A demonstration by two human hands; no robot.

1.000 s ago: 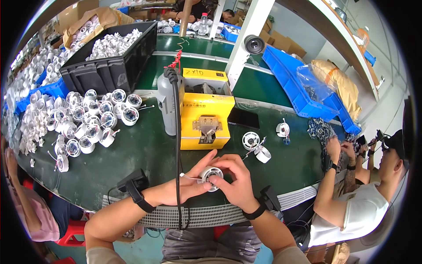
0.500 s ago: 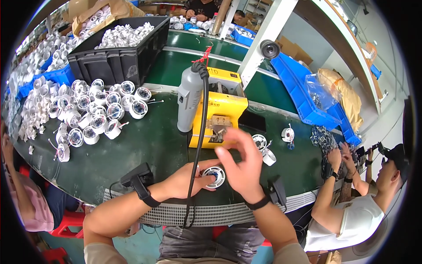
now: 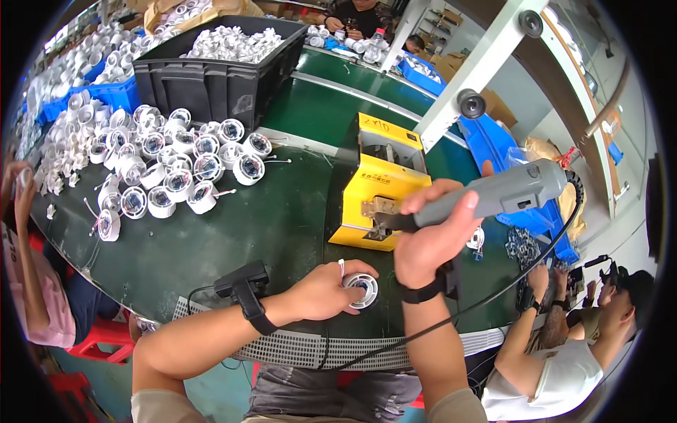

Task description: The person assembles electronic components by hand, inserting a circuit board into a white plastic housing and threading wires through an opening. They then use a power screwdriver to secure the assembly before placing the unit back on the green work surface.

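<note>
Left hand (image 3: 323,290) has thumb and fingers curled around the rim of a round white housing (image 3: 372,290), right over the green bench (image 3: 289,233). Right hand (image 3: 431,243), at 2 o'clock from it, is wrapped around a grey power screwdriver (image 3: 493,194) (chunky black cord (image 3: 518,271) and all). Yellow machine (image 3: 351,217) sits at 12, piled housings (image 3: 179,182) at 10.

1. One grey corded electric screwdriver (image 3: 511,189).
2. One yellow screw feeder (image 3: 381,180).
3. White round housings: one held housing (image 3: 362,291), one loose housing (image 3: 476,241), and a heap (image 3: 178,185) of more than fifteen, overlapping too much for an exact count.
4. One black crate (image 3: 201,92).
5. At least four blue plastic bins (image 3: 125,96).
6. Two round black fittings (image 3: 471,103).
7. One red-capped clear bottle (image 3: 374,49).
8. At least five co-workers (image 3: 557,374).
</note>
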